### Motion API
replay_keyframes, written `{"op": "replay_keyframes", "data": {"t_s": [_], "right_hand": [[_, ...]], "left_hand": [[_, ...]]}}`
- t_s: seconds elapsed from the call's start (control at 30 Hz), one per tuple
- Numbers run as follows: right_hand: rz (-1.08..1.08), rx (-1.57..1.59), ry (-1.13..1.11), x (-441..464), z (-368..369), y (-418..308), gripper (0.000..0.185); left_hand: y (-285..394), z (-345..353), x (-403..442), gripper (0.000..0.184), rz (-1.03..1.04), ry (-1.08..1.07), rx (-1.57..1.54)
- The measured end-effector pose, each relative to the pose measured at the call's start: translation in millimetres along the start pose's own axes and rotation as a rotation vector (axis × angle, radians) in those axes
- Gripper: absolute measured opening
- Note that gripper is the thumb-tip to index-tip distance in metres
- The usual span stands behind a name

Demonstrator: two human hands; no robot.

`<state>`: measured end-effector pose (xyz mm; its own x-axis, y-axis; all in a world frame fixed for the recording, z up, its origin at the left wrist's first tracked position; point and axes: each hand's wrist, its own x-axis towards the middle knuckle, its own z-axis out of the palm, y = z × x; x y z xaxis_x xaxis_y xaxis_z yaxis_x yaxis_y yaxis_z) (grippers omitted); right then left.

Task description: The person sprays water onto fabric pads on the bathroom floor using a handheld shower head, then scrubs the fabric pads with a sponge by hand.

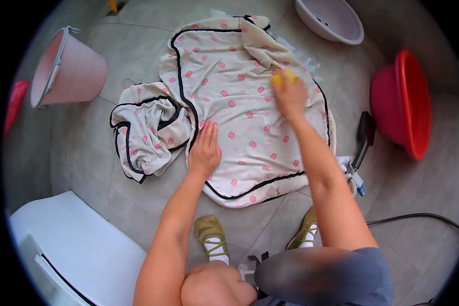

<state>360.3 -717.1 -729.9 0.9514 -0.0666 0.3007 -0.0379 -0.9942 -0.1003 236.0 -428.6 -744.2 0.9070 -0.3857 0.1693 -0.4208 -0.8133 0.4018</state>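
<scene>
A white cloth with pink printed fruit and black piping (239, 117) lies spread on the grey tiled floor, wet and wrinkled. My left hand (205, 150) rests flat on its left edge, fingers together and stretched forward, holding nothing. Near the upper right of the cloth, my right hand (290, 97) grips a yellow object (284, 78), pressed to the fabric and partly hidden by the fingers. Another part of the patterned cloth (150, 130) is bunched up at the left. White suds (311, 66) show along the upper right edge.
A pink bucket (79, 71) lies tilted at the left. A pale basin (331, 20) is at the top right, a red basin (415, 107) at the right. Beside the cloth are a black-handled brush (363, 137) and a hose (418, 216). A white appliance (81, 245) fills the lower left.
</scene>
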Motion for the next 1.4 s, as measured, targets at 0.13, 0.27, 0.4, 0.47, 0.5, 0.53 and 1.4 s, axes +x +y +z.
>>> {"op": "replay_keyframes", "data": {"t_s": [0.13, 0.27, 0.4, 0.47, 0.5, 0.53, 1.4], "right_hand": [[0.378, -0.275, 0.005, 1.7, 9.5, 26.0, 0.046], [0.087, -0.002, 0.004, -36.7, 17.8, -62.8, 0.045], [-0.234, 0.252, -0.116, -80.3, -18.3, -113.2, 0.047], [-0.364, 0.302, -0.105, -86.2, -25.9, -106.7, 0.048], [-0.393, 0.320, -0.157, -84.9, -26.1, -93.7, 0.050], [-0.362, 0.302, -0.183, -81.8, -27.4, -76.2, 0.050], [0.595, 1.375, -1.070, -41.8, -192.4, 135.3, 0.075]], "left_hand": [[2.1, 0.1, -1.4, 0.063, -0.028, 0.021, 0.000], [7.7, -1.1, -2.4, 0.065, -0.075, 0.029, 0.027], [6.7, 1.7, -3.5, 0.040, -0.061, 0.066, 0.091], [7.3, 1.7, -2.8, 0.024, -0.054, 0.041, 0.107], [6.7, 0.9, -3.6, 0.022, -0.049, 0.022, 0.117], [6.4, -0.3, -4.2, 0.021, -0.047, 0.003, 0.129], [114.5, -135.3, -14.0, 0.019, 0.314, -0.282, -0.576]]}}
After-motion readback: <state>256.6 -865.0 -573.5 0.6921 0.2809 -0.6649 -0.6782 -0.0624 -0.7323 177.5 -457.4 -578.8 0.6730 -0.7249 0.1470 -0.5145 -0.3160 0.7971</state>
